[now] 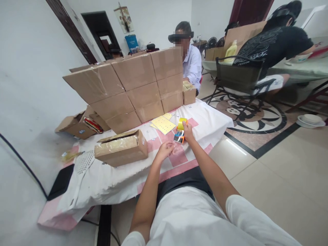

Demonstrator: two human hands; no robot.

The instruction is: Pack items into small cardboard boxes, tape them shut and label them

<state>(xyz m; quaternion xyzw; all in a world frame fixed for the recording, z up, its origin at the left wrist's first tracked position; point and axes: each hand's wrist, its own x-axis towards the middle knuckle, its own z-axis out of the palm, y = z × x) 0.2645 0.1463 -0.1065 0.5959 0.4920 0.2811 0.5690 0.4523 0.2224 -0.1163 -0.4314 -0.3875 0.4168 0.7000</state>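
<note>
My right hand (188,132) is wrapped round a tape dispenser (182,123) with a yellow roll and orange parts. A shiny dark piece of it points towards me. Just to the left, my left hand (165,151) hovers over the table with loosely bent fingers that look apart, and nothing shows in them. Yellow dotted sheets (164,124) lie on the table beyond both hands. A closed-up cardboard box (121,148) with clear tape along its top sits left of my left hand.
A wall of stacked cardboard boxes (138,89) rises at the table's far side. At the left lie an open box (77,124) and a black tablet-like slab (60,181). A pink-and-white cloth (205,114) covers the table. One person (192,63) sits opposite; another (271,48) works at right.
</note>
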